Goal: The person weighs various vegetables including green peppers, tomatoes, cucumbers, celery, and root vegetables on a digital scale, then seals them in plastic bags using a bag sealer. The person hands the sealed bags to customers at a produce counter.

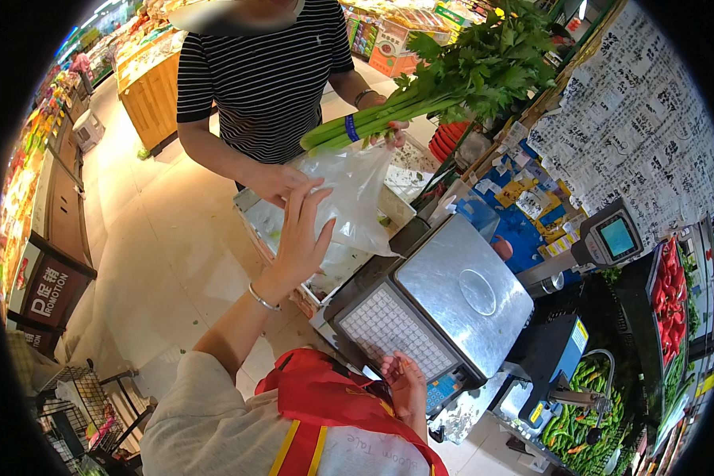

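Note:
My left hand (300, 238), a metal bangle at its wrist, reaches forward with fingers spread beside a clear plastic bag (357, 202). Its fingertips are close to another person's hand (276, 181) at the bag's edge; whether they touch is unclear. That person's other hand (395, 134) holds a bunch of celery (363, 124), bound with a blue band, above the bag. My right hand (404, 381), fingers loosely curled, is by the keypad (398, 330) of a weighing scale. The scale's steel plate (464, 291) bears no goods.
A white crate (256, 223) stands beyond the scale. A display on a post (616, 235) and a dark bag-sealing device (550, 357) are to the right, near green chillies (583, 398) and red peppers (669, 303). Shopping carts (89, 398) stand at lower left.

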`<state>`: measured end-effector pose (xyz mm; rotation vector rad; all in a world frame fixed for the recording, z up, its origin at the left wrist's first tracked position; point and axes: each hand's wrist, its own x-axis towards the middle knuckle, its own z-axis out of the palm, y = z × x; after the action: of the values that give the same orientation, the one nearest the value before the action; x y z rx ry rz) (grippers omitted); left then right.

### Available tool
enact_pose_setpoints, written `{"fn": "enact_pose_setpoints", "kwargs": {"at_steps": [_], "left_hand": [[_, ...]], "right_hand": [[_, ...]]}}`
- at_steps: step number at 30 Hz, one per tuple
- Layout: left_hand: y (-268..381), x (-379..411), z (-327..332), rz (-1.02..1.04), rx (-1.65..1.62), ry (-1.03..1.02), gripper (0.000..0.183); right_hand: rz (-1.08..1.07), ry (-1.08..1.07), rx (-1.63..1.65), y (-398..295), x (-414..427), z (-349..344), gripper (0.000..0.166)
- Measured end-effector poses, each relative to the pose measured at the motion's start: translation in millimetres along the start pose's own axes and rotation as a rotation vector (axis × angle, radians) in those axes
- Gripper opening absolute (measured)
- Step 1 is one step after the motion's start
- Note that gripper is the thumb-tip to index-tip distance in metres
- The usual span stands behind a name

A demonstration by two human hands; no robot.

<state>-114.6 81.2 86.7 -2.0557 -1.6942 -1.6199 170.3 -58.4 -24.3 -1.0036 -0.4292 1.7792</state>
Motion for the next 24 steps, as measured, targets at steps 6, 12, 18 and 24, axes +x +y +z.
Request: {"fn": "enact_pose_setpoints", "kwargs": {"at_steps": [6,12,18,24], "left_hand": [[-15.9,51.7,6.9,0.143,0.423,-0.153,0.043],[-69.5,67.0,54.9,0.127,0.547,-0.447,0.042],[-77.3,66.3,85.3,-0.2,0.613,-0.888,0.015],[-56.0,14.8,53.1,0.308,0.54,-0.657,0.007]], "right_hand": [[0.018,-0.015,-0.006,1.9,0.3,0.7,0.027],[0.028,-0.008,-0.022,2.1,0.2,4.2,0.025],[0.027,0.009,-0.017,2.3,-2.7,7.7,0.024],[0.02,0.0,0.012,6.6,-3.7,-8.6,0.028]]}}
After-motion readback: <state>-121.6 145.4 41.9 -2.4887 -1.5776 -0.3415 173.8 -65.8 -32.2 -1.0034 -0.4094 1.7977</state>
